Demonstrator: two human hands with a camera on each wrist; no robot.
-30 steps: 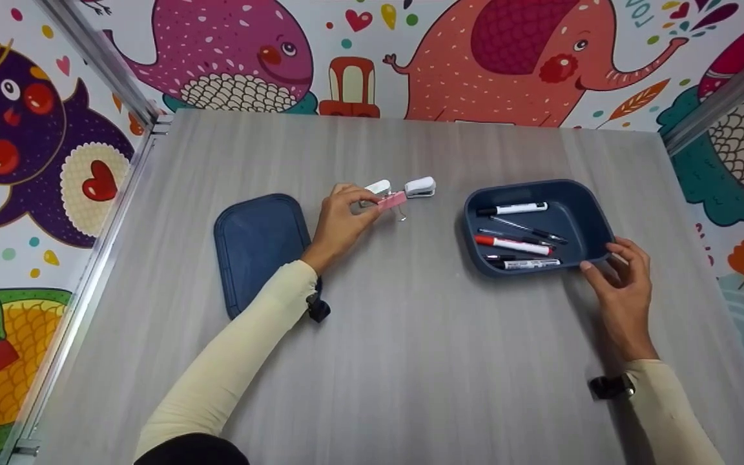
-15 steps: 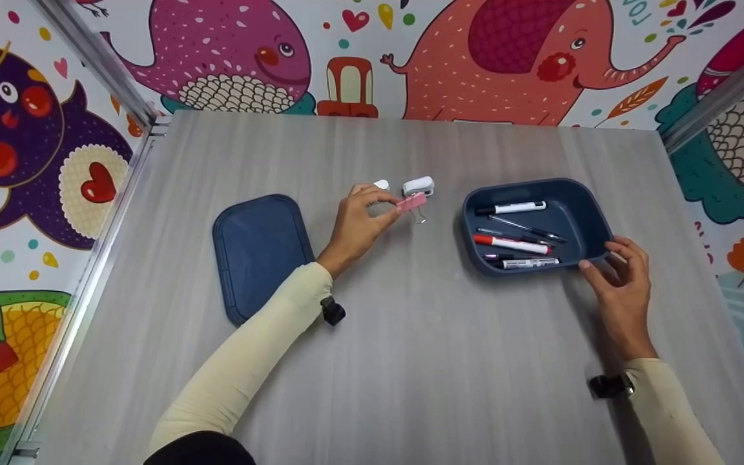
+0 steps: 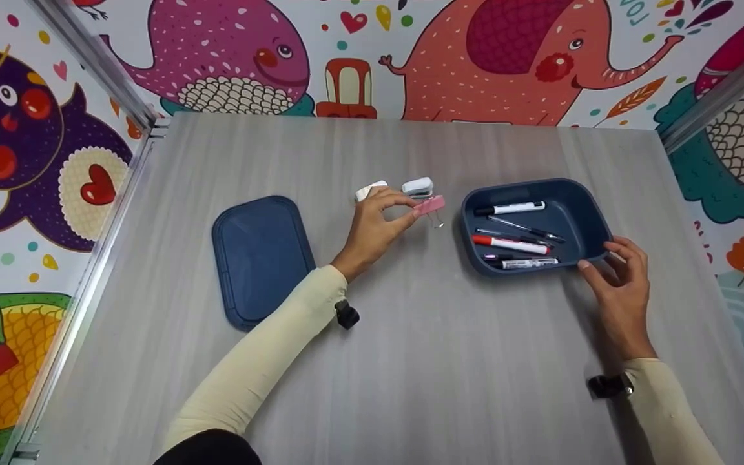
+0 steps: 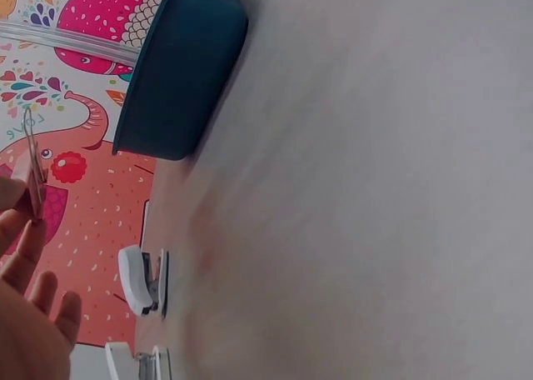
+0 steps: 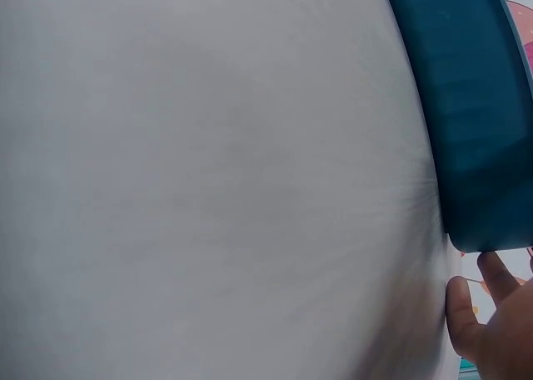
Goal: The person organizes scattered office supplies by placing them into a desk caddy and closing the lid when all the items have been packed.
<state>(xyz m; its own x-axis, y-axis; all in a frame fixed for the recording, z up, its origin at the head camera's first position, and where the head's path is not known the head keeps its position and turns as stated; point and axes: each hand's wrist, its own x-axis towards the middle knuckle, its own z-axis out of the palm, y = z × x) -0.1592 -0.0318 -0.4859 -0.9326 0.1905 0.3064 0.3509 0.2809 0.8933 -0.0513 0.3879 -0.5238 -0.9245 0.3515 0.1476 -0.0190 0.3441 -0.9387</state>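
Observation:
My left hand [image 3: 372, 232] pinches a pink binder clip [image 3: 429, 205] between thumb and fingertips, above the table. Its wire handles hang down. In the left wrist view the clip [image 4: 32, 184] shows at the left edge, with the other fingers extended. Two small white staplers, one [image 3: 418, 187] just behind the clip and one [image 3: 370, 191] partly covered by my left hand, lie on the table. My right hand [image 3: 624, 290] touches the near right corner of a dark blue box [image 3: 588, 213] with its fingertips. Inside the box are several pens and markers, including a red-capped marker [image 3: 511, 244].
A dark blue lid [image 3: 262, 258] lies flat at the left, close to my left forearm. The grey table [image 3: 436, 361] is bordered by printed walls and metal frame posts [image 3: 708, 100] at the back corners.
My left hand has moved right with the binder clip, passing in front of the staplers towards the box. More of the lid now shows. The right hand and box have stayed in place.

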